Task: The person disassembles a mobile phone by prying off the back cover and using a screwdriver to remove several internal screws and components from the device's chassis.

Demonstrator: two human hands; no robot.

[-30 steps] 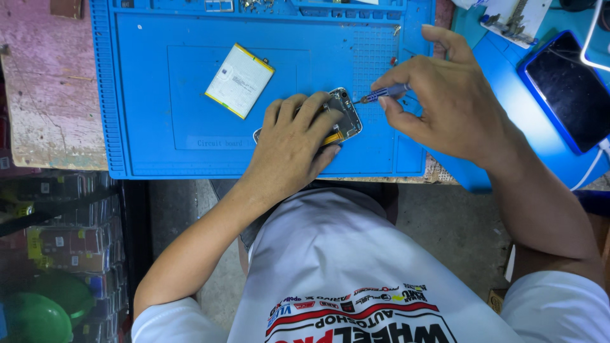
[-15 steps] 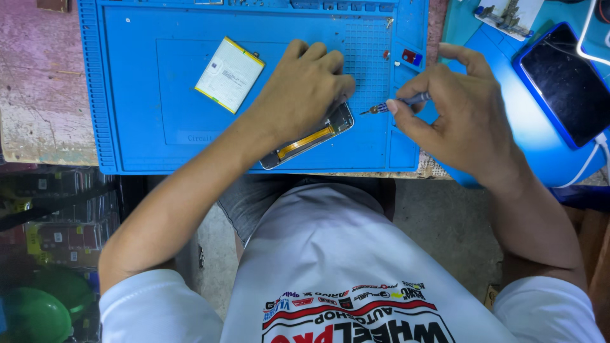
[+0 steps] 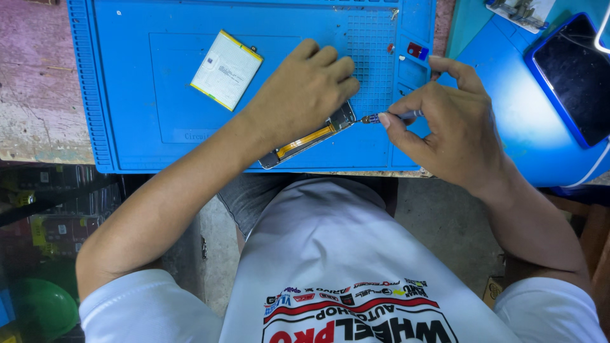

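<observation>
Opened phone lies on the blue mat, near its 6 o'clock edge, at the front of the worktop. Left hand is pressed down over its upper end, fingers curled close together, pinning it. Long axis runs from 8 o'clock up to 2 o'clock; the upper end points toward the driver tip. Right hand pinches a thin screwdriver between thumb and forefinger, tip touching the phone's 2 o'clock corner. Phone judged light, stiff, slippery at the frame, fragile inside; best held by the frame edges. Loose battery lies at 10 o'clock; another phone sits well apart at 2 o'clock.
</observation>
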